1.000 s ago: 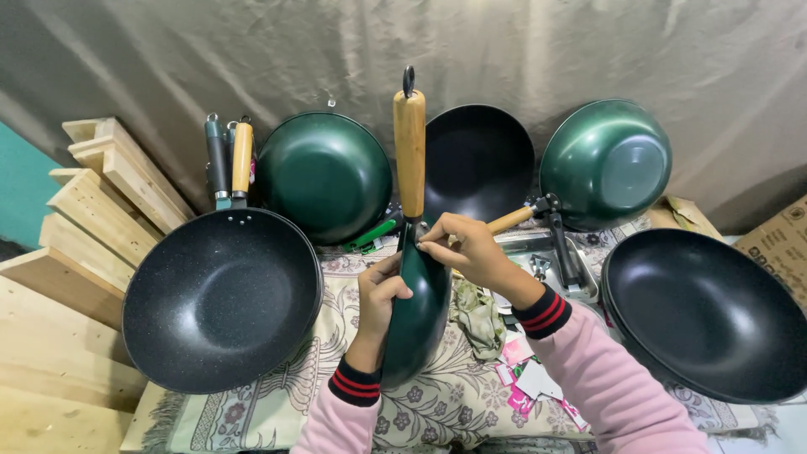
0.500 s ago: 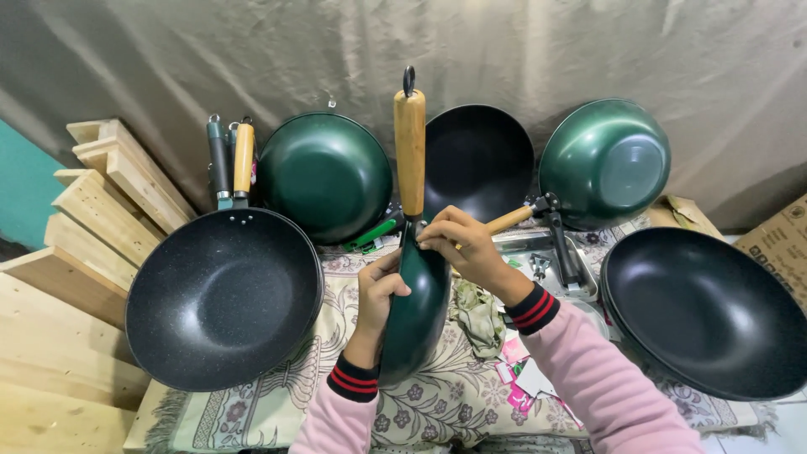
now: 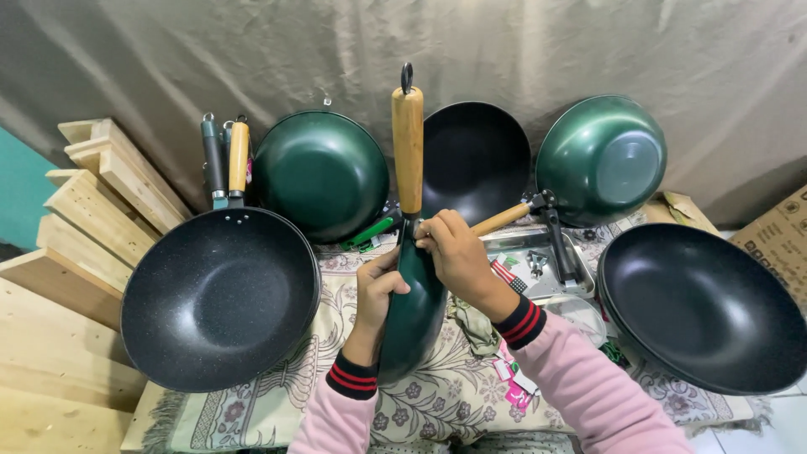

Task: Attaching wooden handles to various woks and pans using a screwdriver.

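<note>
We hold a green wok (image 3: 414,311) on edge at centre, its wooden handle (image 3: 408,151) pointing to the far side. Our left hand (image 3: 377,290) wraps the wok's rim; our right hand (image 3: 458,256) closes around the joint where handle meets bowl, seemingly on a fastener there. The handle appears already seated, so we judge the fitting nearly finished, with tightening perhaps left. What the right fingers pinch is hidden. A black wok (image 3: 220,298) lies left, another black wok (image 3: 702,307) right, partly cut off. Small parts in the metal tray (image 3: 538,261) behind are hard to make out.
</note>
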